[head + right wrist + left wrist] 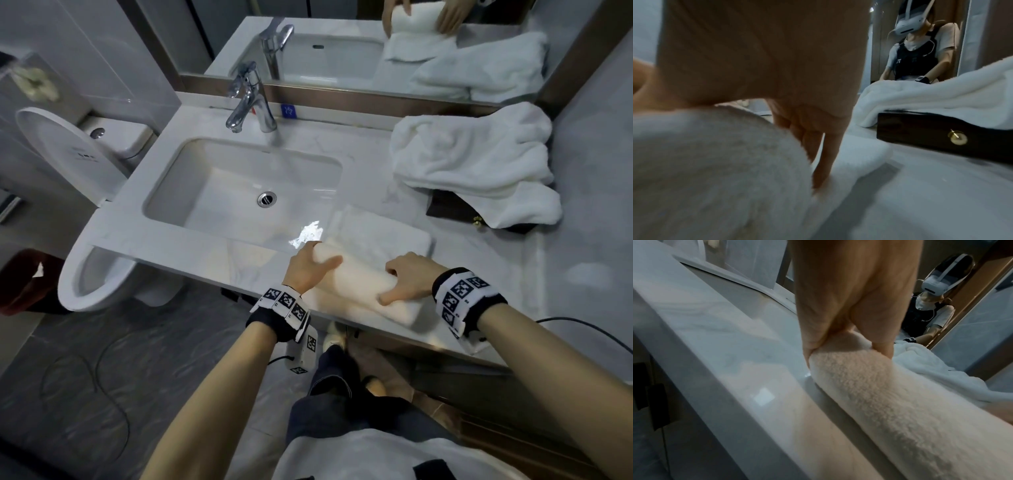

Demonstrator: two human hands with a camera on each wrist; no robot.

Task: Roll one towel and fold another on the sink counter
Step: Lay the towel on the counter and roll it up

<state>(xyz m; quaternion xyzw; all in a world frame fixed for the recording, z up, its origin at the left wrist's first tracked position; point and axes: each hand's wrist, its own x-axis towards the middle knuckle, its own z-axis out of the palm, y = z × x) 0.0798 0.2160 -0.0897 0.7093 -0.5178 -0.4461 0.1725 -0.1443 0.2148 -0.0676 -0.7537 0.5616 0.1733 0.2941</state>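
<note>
A white towel (363, 270) lies on the counter near its front edge, partly rolled into a thick roll. The flat unrolled part (383, 233) stretches away toward the mirror. My left hand (310, 265) grips the roll's left end, thumb on the near side, fingers over the far side. In the left wrist view my left hand (849, 344) wraps round the towel roll (890, 402). My right hand (406, 279) grips the right end, thumb in front. My right hand's fingers (824, 162) curl down behind the roll (715, 162). A second white towel (476, 161) lies crumpled at the back right.
The sink basin (239, 185) and chrome tap (251, 102) sit to the left of the towel. A dark wooden box (448, 205) with a brass knob lies under the crumpled towel. A mirror (376, 44) runs along the back. A toilet (78, 192) stands at the left.
</note>
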